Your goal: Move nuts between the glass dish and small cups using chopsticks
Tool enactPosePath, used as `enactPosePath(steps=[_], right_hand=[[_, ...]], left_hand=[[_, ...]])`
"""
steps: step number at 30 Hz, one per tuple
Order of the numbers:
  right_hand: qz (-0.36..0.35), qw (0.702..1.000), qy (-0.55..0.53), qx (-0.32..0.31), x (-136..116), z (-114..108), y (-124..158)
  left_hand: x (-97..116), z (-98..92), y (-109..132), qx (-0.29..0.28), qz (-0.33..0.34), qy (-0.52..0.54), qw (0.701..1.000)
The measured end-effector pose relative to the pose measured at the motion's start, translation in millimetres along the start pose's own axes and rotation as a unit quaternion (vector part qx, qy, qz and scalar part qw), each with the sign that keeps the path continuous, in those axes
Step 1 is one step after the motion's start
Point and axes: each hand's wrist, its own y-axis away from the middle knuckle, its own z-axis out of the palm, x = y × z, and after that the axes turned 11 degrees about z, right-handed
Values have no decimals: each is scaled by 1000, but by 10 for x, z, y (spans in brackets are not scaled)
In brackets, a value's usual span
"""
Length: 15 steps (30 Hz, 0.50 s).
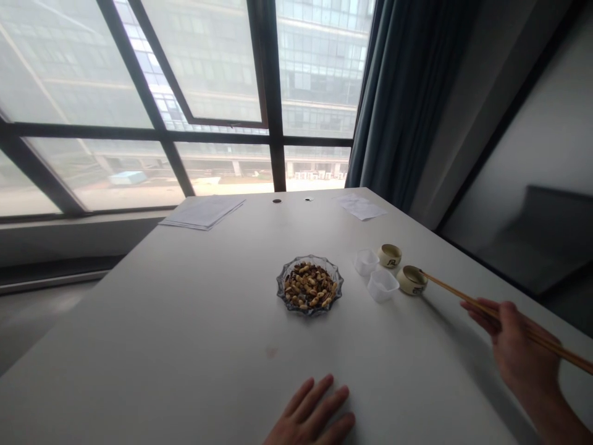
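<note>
A large window (208, 74) with dark frames is standing behind a white table (139, 321), a dark teal curtain (398, 93) hanging to its right. Two loose paper stacks (204, 212) are lying at the table's far edge, one left and one right. Mid-table, a ribbed glass dish (281, 285) is holding a heap of mixed nuts (308, 285). Just right of it, two clear plastic cups (365, 261) are sitting side by side, next to two small cream ceramic cups (389, 254). The right hand (521, 346) is curled closed around a pair of wooden chopsticks (482, 308), fingers together, and the chopstick tips are reaching the nearer ceramic cup (411, 280) at its rim; contact is hard to tell. The left hand (310, 417) is lying open at the near table edge, fingers spread apart, holding nothing.
</note>
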Motion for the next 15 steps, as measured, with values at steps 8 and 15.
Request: enactPosePath(steps=[8, 15], right_hand=[[-4, 999, 41, -20, 88, -45, 9], [-9, 998, 51, -22, 143, -103, -14]], left_hand=[[2, 2, 0, 5, -1, 2, 1000], [-6, 6, -10, 15, 1, -1, 1000]])
